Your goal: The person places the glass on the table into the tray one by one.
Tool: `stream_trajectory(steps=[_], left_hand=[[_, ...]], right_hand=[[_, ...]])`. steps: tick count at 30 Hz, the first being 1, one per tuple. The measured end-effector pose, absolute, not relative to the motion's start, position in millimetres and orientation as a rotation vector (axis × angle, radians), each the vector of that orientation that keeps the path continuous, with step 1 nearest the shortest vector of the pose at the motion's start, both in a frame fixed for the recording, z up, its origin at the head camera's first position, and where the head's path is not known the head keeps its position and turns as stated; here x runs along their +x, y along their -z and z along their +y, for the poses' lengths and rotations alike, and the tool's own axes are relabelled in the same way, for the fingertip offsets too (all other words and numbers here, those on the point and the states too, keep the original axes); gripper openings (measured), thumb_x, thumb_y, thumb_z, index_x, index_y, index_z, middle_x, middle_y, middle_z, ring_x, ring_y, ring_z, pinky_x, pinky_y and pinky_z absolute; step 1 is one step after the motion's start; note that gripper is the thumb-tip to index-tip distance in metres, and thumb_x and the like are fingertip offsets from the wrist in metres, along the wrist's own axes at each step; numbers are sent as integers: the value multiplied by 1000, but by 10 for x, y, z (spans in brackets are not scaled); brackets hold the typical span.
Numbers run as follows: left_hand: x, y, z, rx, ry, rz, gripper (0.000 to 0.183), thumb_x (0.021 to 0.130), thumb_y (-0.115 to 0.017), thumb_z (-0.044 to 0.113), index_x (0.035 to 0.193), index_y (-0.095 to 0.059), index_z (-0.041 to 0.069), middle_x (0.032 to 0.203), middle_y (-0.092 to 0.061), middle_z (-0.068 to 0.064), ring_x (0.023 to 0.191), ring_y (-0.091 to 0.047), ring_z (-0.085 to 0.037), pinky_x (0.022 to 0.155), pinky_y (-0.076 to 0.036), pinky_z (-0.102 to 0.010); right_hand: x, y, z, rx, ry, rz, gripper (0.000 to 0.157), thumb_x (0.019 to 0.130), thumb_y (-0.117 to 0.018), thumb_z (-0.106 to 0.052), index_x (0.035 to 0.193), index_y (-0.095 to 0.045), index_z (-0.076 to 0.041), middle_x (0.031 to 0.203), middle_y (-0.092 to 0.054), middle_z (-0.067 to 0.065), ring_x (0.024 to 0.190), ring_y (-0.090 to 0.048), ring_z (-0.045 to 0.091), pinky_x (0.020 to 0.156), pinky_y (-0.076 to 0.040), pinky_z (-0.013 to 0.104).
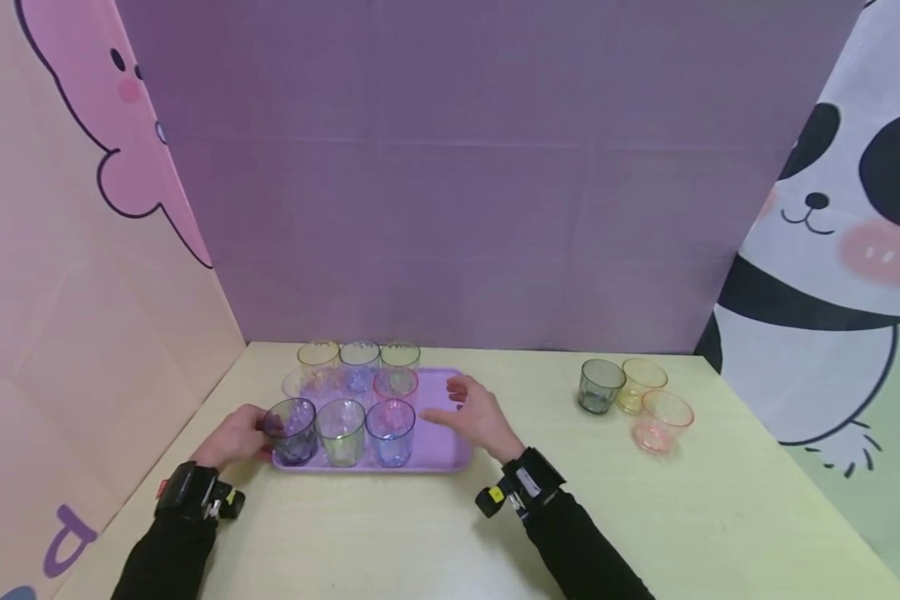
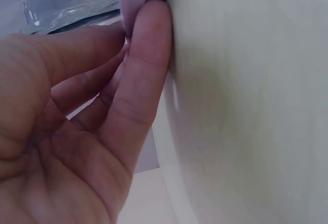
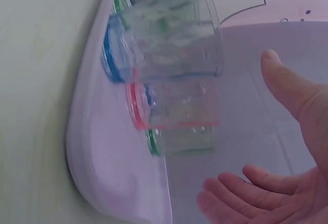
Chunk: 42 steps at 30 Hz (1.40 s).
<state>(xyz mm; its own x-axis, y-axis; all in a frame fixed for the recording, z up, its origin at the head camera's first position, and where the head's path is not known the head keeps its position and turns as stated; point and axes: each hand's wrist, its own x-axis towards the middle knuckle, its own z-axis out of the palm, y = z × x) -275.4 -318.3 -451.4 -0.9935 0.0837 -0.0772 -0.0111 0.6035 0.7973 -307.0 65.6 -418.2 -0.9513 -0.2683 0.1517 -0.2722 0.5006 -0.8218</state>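
Note:
A purple tray (image 1: 442,452) carries rows of tinted glass cups. Along its front row stand a dark grey cup (image 1: 291,435), a green cup (image 1: 342,442) and a blue cup (image 1: 392,442). A pink-rimmed cup (image 1: 396,385) is behind the blue one, with a yellow cup (image 1: 318,354) among those at the back. My left hand (image 1: 234,437) pinches the tray's left edge, thumb above and fingers below, as the left wrist view shows. My right hand (image 1: 480,417) hovers by the tray's right part, thumb and fingers spread and holding nothing; the blue cup is nearest to it.
Off to the right on the pale table (image 1: 570,517) stand three more cups: a grey one (image 1: 598,390), a yellow one (image 1: 640,387) and a pink one (image 1: 656,427). A purple panel (image 1: 457,208) rises behind the table, with printed walls on both sides.

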Motion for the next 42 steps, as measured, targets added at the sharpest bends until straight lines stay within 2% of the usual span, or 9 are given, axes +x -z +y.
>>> stream_trajectory(steps=[4,7,13,19,24,31,42], left_hand=[[-2757,4518,-3194,56,-1374,2706,29,79,-52,-14,107,-59,-20,94,-67,-24,74,-67,-23,65,-62,-36],[-2758,4519,-3196,50,-1383,2701,29,80,-52,-15,107,-58,-20,92,-67,-23,72,-67,-23,64,-62,-37],[-2762,4531,-3185,63,-1384,2697,28,80,-52,-14,107,-58,-20,92,-67,-24,72,-68,-24,64,-62,-37],[-2761,4537,-3160,67,-1383,2698,29,80,-52,-14,108,-58,-20,93,-67,-24,73,-67,-23,65,-62,-37],[-2772,4527,-3147,64,-1362,2711,30,79,-52,-13,108,-59,-19,94,-67,-23,73,-67,-22,65,-62,-36],[-2776,4532,-3148,63,-1348,2716,30,78,-51,-14,107,-59,-19,93,-67,-22,73,-67,-22,65,-62,-36],[-2761,4518,-3184,94,-1342,2739,28,78,-52,-14,104,-61,-18,90,-68,-21,71,-67,-23,63,-62,-36]], right_hand=[[-3127,4140,759,449,-1480,-2683,76,79,-78,-44,135,-51,-1,135,-58,20,122,-58,35,99,-53,47],[-3174,4110,845,430,-1458,-2645,66,83,-76,-39,133,-54,-2,133,-59,20,120,-59,36,98,-54,47],[-3280,4031,1115,399,-1380,-2599,56,87,-72,-30,132,-57,0,132,-60,22,119,-60,36,102,-51,47],[-3337,3916,1509,394,-1271,-2593,53,90,-68,-28,133,-56,2,135,-58,21,124,-55,37,108,-45,47],[-3352,3846,1788,372,-1206,-2579,53,92,-66,-26,134,-55,4,134,-58,24,125,-53,40,107,-45,48],[-3337,3822,1959,335,-1169,-2577,52,93,-65,-23,133,-53,8,134,-56,28,125,-52,43,107,-44,51],[-3317,3769,2189,206,-1128,-2570,53,95,-62,-25,137,-51,5,139,-53,25,132,-46,41,109,-41,53]])
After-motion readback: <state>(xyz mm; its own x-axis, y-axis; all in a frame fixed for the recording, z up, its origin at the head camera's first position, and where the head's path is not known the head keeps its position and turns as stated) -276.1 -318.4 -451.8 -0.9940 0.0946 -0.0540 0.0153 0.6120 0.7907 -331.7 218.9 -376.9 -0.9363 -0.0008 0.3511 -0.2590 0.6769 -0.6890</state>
